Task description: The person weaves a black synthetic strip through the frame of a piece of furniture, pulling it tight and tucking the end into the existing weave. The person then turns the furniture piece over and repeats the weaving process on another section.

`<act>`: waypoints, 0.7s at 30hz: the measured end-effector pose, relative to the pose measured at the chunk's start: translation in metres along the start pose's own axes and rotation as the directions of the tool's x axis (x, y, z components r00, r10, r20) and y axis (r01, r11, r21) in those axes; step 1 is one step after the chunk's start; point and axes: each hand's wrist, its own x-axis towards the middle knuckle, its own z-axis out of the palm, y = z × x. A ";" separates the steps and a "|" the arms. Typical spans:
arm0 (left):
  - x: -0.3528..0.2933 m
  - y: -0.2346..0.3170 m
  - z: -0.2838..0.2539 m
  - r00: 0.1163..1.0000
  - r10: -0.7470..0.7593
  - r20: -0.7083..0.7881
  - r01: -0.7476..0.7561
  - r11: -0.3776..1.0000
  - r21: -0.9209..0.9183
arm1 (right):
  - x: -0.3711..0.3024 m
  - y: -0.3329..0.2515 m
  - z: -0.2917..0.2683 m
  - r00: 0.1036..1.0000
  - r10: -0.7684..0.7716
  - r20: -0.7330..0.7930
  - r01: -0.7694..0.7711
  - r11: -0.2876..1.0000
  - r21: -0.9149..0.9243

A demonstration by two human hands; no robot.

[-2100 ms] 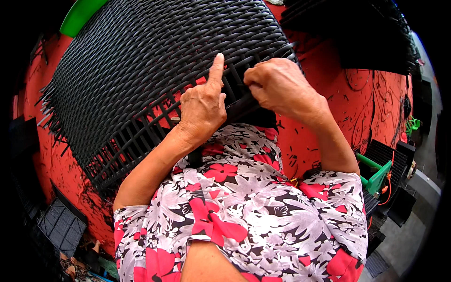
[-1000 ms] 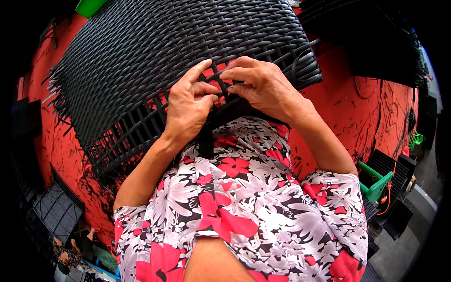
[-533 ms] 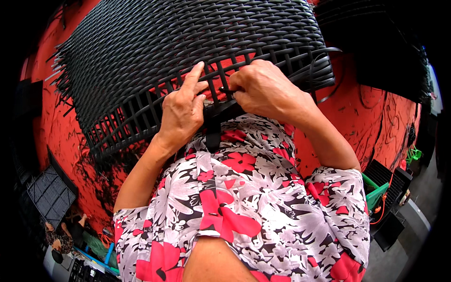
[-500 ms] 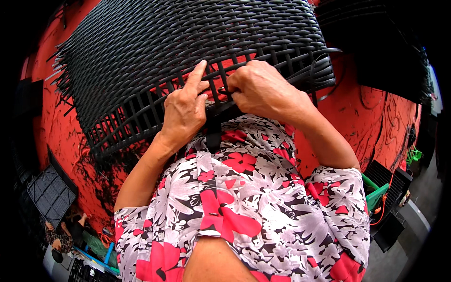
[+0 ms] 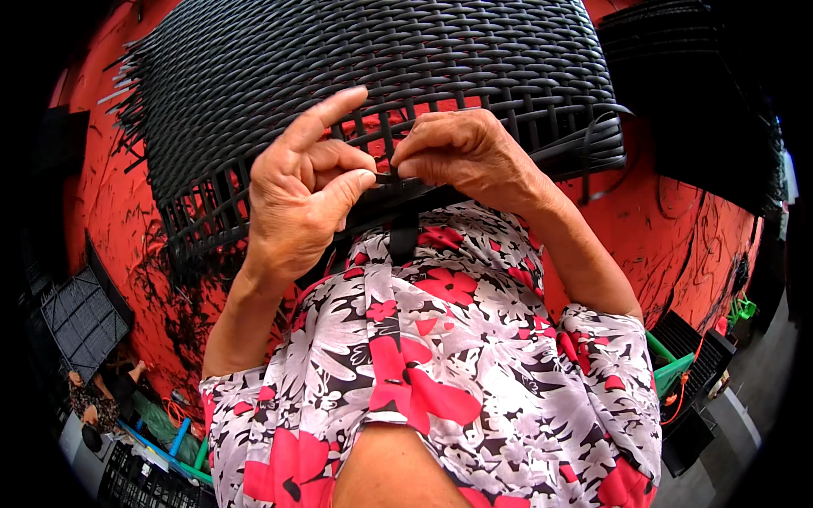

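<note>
A black woven panel (image 5: 381, 59) of plastic rattan strips lies before me. Its weave is tight over most of its surface and turns into an open grid along the near edge. At that edge my left hand (image 5: 296, 190) has its index finger stretched out, while thumb and middle finger pinch one end of a short dark strip (image 5: 385, 179). My right hand (image 5: 470, 157) is beside it, thumb and index finger closed on the strip's other end. Loose black strips (image 5: 603, 140) loop around the panel's right corner, and cut ends stick out on its left side.
Black strip scraps litter the red floor (image 5: 614, 233). Dark panels (image 5: 686, 93) stand at the upper right. A green crate (image 5: 671, 372) is at the lower right. To the left are a gridded panel (image 5: 87, 313) and, below it, another person (image 5: 93, 406).
My left hand has drawn back to the left and turned, its thumb and middle finger now closing on the strip. The right hand has shifted slightly left and down. The panel appears farther right.
</note>
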 end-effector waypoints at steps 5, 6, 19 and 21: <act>-0.010 -0.031 -0.003 0.998 -0.045 -0.042 0.039 0.991 -0.131 | -0.002 0.002 0.009 0.998 -0.030 0.063 0.038 0.992 -0.118; -0.011 -0.040 -0.002 0.996 -0.019 -0.092 0.012 0.997 -0.073 | -0.003 -0.001 0.010 0.996 0.045 0.072 -0.034 0.988 -0.152; 0.006 -0.064 0.005 0.987 0.093 -0.134 -0.010 0.853 0.521 | 0.013 0.011 0.029 0.997 0.017 -0.072 -0.056 0.808 -0.586; 0.005 -0.063 0.004 0.984 0.025 -0.178 0.034 0.945 0.324 | 0.010 0.013 0.028 0.999 -0.002 -0.052 -0.028 0.827 -0.561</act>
